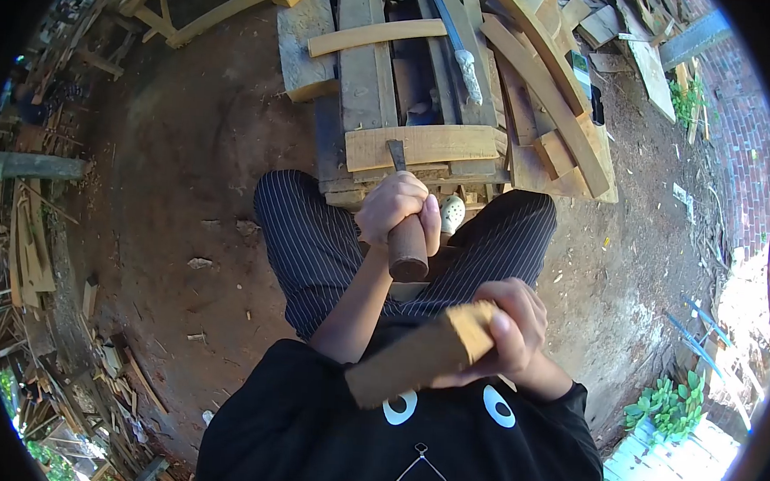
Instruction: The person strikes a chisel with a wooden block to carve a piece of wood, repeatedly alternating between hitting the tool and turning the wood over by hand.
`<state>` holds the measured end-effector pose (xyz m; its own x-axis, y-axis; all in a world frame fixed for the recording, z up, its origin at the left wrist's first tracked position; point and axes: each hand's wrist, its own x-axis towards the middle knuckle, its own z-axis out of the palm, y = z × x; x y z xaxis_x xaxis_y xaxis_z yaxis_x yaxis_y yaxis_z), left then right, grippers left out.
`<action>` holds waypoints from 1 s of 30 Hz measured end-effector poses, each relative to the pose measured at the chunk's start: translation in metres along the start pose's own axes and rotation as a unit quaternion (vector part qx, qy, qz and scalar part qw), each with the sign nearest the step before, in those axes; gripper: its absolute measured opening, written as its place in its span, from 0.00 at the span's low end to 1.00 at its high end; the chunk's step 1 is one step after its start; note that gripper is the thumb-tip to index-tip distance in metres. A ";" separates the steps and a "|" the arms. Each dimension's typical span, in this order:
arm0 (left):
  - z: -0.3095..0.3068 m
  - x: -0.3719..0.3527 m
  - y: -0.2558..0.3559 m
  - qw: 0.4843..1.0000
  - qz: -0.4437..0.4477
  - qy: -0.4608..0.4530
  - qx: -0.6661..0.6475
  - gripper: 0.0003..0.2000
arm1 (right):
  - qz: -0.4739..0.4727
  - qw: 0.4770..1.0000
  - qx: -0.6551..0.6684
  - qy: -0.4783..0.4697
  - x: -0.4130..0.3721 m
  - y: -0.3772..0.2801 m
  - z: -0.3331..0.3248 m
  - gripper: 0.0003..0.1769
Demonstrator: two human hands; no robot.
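Note:
My left hand is wrapped round the wooden handle of a chisel. The chisel's blade points away from me, and its tip lies over the face of a slightly curved wooden board at the near edge of the bench; whether it touches cannot be made out. In my right hand is a thick wooden block, gripped by one end and held in front of my chest, apart from the chisel handle. The block is a little blurred.
The low bench carries another curved strip and a blue-bladed saw-like tool with a wrapped handle. Long curved pieces and a small block lie at its right. Scrap wood is heaped at far left.

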<state>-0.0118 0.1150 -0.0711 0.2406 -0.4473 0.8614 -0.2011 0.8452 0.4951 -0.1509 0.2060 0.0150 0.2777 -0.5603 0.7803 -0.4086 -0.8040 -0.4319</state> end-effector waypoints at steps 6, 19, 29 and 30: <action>0.006 -0.002 0.000 0.999 -0.028 0.019 0.003 0.09 | 0.046 0.994 0.037 -0.089 0.004 -0.006 -0.018 0.30; -0.002 -0.007 -0.005 0.999 0.020 -0.013 -0.022 0.06 | 0.033 0.998 -0.025 -0.038 0.000 0.008 0.013 0.42; -0.021 -0.008 -0.003 0.998 0.015 -0.039 -0.049 0.06 | 0.055 0.992 -0.073 -0.082 -0.006 -0.001 0.019 0.37; -0.022 -0.010 -0.002 0.998 0.017 -0.043 -0.049 0.06 | 0.004 0.998 -0.037 -0.041 -0.009 0.002 0.018 0.34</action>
<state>0.0072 0.1242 -0.0828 0.1514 -0.4381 0.8861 -0.1123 0.8830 0.4557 -0.1385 0.2059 -0.0005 0.3429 -0.5837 0.7360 -0.4734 -0.7841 -0.4014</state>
